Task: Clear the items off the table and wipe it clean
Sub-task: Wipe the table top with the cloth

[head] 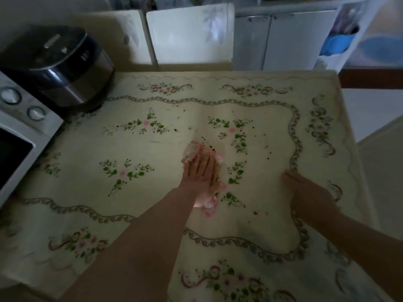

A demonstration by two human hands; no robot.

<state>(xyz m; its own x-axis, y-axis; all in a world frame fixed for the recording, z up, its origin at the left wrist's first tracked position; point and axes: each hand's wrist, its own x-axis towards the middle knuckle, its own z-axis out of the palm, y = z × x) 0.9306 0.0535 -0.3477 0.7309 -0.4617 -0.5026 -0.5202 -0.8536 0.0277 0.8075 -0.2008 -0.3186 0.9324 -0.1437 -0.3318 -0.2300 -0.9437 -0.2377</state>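
Note:
A cream flowered tablecloth [152, 192] covers the table. My left hand [201, 174] lies flat, fingers straight, and presses a pale cloth with a pink edge [192, 151] onto the middle of it. Dark specks and small stains [239, 136] are scattered on the tablecloth beyond and to the right of the cloth. My right hand [305, 192] rests palm down on the tablecloth to the right, fingers extended toward the grey scroll border.
A black rice cooker [58, 64] stands at the table's far left corner, with a white microwave [19, 127] in front of it along the left edge. Two white chair backs [189, 33] stand behind the far edge. White cabinets [283, 38] are beyond.

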